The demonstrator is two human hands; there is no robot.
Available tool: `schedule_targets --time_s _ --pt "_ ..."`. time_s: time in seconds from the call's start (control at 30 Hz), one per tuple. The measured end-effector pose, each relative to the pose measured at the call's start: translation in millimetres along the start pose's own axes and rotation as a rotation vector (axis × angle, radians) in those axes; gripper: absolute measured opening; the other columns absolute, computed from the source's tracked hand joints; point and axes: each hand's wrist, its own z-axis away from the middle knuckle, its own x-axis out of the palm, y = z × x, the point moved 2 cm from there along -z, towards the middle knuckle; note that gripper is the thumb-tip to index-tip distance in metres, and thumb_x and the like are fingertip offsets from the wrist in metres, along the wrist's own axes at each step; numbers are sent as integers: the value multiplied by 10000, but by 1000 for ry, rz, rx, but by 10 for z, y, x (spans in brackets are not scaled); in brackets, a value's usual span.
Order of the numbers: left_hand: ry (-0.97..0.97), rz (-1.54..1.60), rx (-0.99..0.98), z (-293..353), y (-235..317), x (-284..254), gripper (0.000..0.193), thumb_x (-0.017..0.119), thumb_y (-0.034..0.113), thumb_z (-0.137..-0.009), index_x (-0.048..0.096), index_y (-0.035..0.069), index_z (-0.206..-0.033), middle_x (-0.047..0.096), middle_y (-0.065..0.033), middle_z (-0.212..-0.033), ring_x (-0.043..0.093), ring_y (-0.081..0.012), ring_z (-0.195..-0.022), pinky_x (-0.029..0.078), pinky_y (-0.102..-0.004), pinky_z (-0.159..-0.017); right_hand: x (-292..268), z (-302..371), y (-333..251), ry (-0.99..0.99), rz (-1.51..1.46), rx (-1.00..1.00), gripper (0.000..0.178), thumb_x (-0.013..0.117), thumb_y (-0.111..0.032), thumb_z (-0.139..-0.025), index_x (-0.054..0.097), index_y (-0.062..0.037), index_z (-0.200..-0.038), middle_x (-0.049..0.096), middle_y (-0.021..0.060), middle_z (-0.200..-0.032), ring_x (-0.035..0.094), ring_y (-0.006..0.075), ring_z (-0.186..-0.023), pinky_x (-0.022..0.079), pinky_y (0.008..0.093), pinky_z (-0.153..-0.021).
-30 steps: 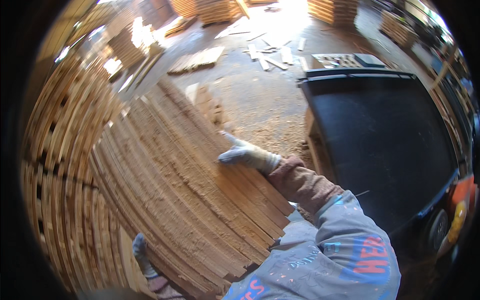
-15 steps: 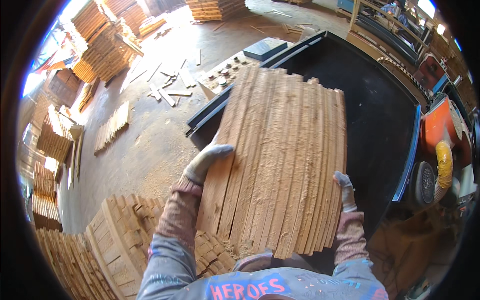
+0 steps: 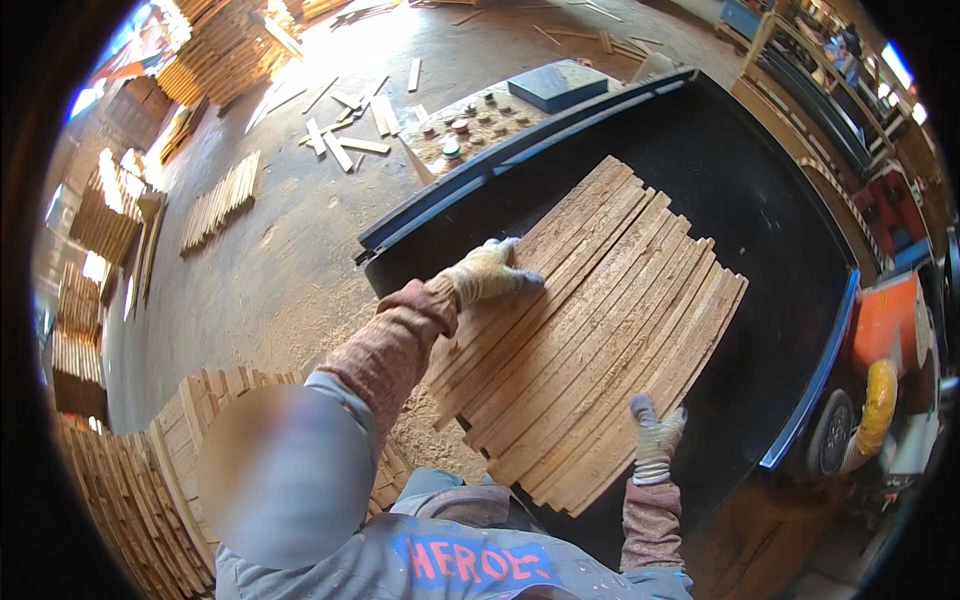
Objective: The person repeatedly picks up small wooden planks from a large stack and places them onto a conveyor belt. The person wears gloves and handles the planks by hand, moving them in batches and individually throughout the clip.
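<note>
A layer of rough wooden slats (image 3: 590, 340), laid side by side with uneven ends and dusted with sawdust, lies slanted over a black work surface (image 3: 720, 180). My gloved left hand (image 3: 490, 273) holds its left edge, the thumb on top of the slats and another finger along the side. At the lower right edge my gloved right hand (image 3: 656, 432) grips the outermost slat, thumb up; its fingers are partly hidden. Narrow gaps show between some slats near the left hand. Whether the layer rests fully on the surface I cannot tell.
A button panel (image 3: 470, 130) with a blue box (image 3: 558, 86) stands beyond the black surface's raised edge. Stacked boards (image 3: 130, 490) are at lower left. Loose offcuts (image 3: 345, 130) lie on the floor. At right are an orange machine (image 3: 890, 320) and a yellow hose (image 3: 880, 400).
The slats have turned clockwise and moved lower over the black surface, their far end swinging right. My left hand has reached farther forward and right; my right hand has come nearer to me.
</note>
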Motion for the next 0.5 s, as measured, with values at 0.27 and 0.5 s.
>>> schedule_targets --time_s 0.27,0.5 --pt "499 -297 -69 413 -99 -775 956 666 676 -879 323 161 -1609 308 -229 -1634 243 -429 -1523 256 -534 -1231 1532 -224 -462 -244 235 4 803 906 -354 -792 534 62 -1369 592 261 -1263 592 368 -1129 488 442 -992" --pt "608 -59 -155 3271 -1368 -460 739 725 510 -922 492 126 -1509 493 -232 -1503 435 -415 -1413 392 -497 -1160 1120 -543 -1230 -722 653 73 551 757 -414 -926 617 22 -620 576 58 -549 474 171 -564 401 428 -543"
